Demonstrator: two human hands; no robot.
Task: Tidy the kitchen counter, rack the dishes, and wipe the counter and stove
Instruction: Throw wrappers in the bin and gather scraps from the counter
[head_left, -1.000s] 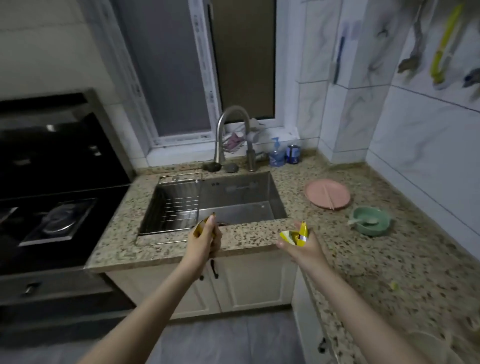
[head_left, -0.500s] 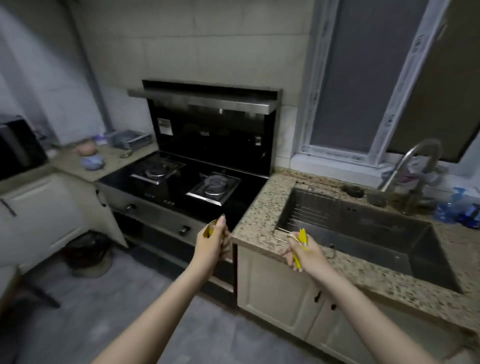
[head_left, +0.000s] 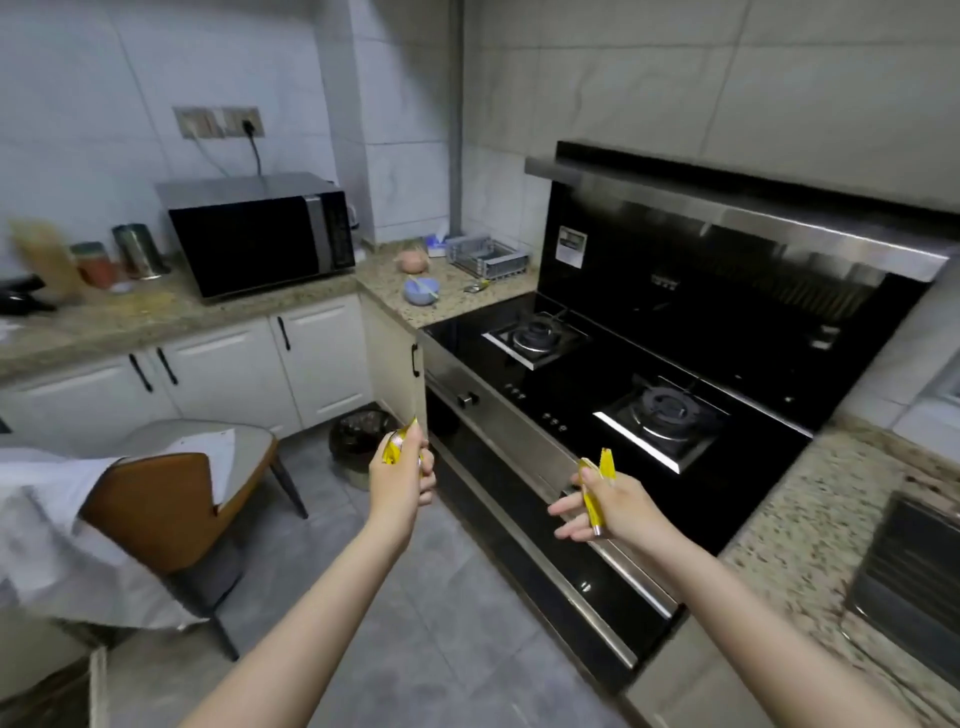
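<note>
**newbie_cook:** So which step are you on right now?

**tidy_tom:** Looks like the tidy-up part to me, the rubbish run. You've got a yellow wrapper clamped in your left hand, fingers curled tight round it, only the yellow top poking out. Your right hand has a second yellow wrapper pinched up near the thumb, while the other fingers stick out fairly loose. Both hands are up in the air in front of the stove, not touching anything else.

**newbie_cook:** And where does it all go?

**tidy_tom:** My guess is the bin, the one with the black bag on the floor in the corner, between the white cupboards and the stove. It's just beyond your left hand and lower down, so that wrapper is nearly over it. The right one is further off, out in front of the stove's steel front edge.

**newbie_cook:** So just drop them?

**tidy_tom:** You'd need to step in a bit, get each hand over the opening, then let go. Wrappers are light and could flutter, so I'd go low before releasing. After that there are still 2 bowls on the far worktop by the microwave, a blue bowl and a pink bowl, waiting to be racked. The wiping doesn't look started, but that's my read.
</note>
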